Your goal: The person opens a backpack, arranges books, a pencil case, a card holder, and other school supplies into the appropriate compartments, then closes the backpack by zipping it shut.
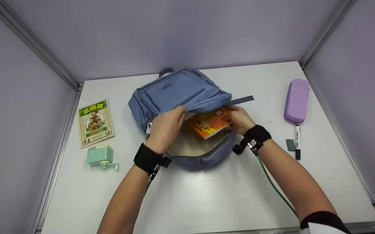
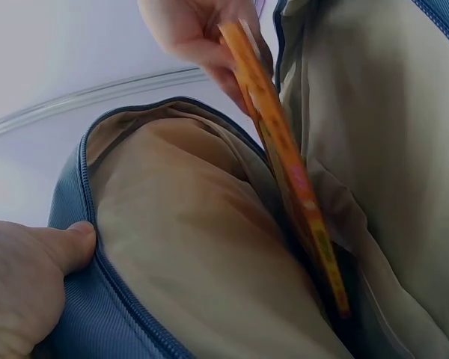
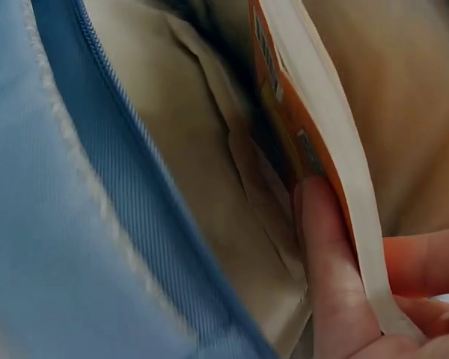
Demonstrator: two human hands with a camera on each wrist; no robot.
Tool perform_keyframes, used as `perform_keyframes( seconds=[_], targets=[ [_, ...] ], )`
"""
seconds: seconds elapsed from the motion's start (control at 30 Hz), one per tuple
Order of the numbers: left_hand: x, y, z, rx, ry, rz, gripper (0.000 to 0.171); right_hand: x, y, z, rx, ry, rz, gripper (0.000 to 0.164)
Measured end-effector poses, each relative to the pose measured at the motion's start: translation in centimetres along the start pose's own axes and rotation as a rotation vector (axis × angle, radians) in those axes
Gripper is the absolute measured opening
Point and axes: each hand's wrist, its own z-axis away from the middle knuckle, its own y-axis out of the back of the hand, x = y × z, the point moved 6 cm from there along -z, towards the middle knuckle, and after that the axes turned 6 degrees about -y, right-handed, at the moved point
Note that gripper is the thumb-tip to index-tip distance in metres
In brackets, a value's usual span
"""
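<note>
A blue backpack (image 1: 180, 91) lies on the white table with its main compartment unzipped and its beige lining (image 2: 187, 202) showing. My left hand (image 1: 167, 127) grips the edge of the upper flap; in the left wrist view its thumb (image 2: 78, 243) presses on the fabric beside the zipper. An orange book (image 1: 208, 122) is partly inside the opening, held by my right hand (image 1: 239, 119). The right wrist view shows the thumb on the book's cover (image 3: 307, 142) and other fingers on its far side. The book's lower end reaches down into the bag in the left wrist view.
At the left lie a green-and-cream book (image 1: 96, 123) and a mint pencil sharpener (image 1: 101, 156) with a crank. On the right are a purple pencil case (image 1: 297, 100), a black-and-white marker (image 1: 298, 143) and a small grey block (image 1: 290, 145). Walls enclose the table's back and sides.
</note>
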Motion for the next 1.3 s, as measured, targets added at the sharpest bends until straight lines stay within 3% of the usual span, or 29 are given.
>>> perform_keyframes(
  seconds=[0.27,0.5,0.63,0.73,0.97,1.2,1.3],
  targets=[
    [-0.3,0.4,-0.2,0.032,0.014,0.016,0.024,-0.2,-1.6,-0.9,0.074,0.095,0.186,0.076],
    [-0.8,0.8,-0.7,0.026,0.065,0.055,0.027,1.5,-0.6,-0.2,0.051,-0.022,0.257,0.071],
    [-1.0,0.9,-0.7,0.017,0.087,0.068,0.027,1.9,-0.4,-0.2,0.057,-0.032,0.328,0.069],
    [-0.9,0.9,-0.6,0.014,0.088,0.066,0.027,1.8,-0.5,0.0,0.045,-0.026,0.309,0.068],
    [-0.9,0.9,-0.3,0.028,0.073,0.048,0.025,0.8,0.0,0.4,0.036,-0.018,0.148,0.07],
    [-0.8,1.0,-0.3,0.025,0.067,0.043,0.026,0.4,1.2,1.1,0.035,-0.075,0.048,0.067],
    [-0.8,1.0,-0.3,0.021,0.063,0.041,0.025,0.3,0.9,1.0,0.026,-0.07,0.009,0.068]
  ],
)
